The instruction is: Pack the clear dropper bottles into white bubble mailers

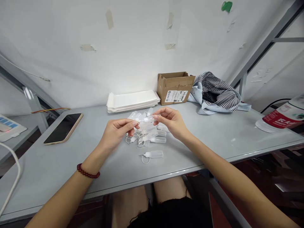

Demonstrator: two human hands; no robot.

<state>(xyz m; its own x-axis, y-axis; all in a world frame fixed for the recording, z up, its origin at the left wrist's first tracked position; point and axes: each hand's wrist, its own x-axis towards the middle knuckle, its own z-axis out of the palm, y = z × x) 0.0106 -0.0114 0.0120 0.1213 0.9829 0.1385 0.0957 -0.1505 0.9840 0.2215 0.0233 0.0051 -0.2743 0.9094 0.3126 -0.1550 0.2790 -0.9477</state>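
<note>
Mid-frame, the right hand (174,122) pinches a translucent bottle (149,119), the left hand (116,132) its tip (similar bottles (150,136) lie heaped below).

A scuffed white wall (133,63), dotted with strips of yellowed tape (109,19), rises behind a grey counter (220,129) with a glossy front edge. Slanting grey metal braces (266,41) flank it left and right. A green scrap (226,6) clings high up; dark red floor (220,210) shows below.
</note>
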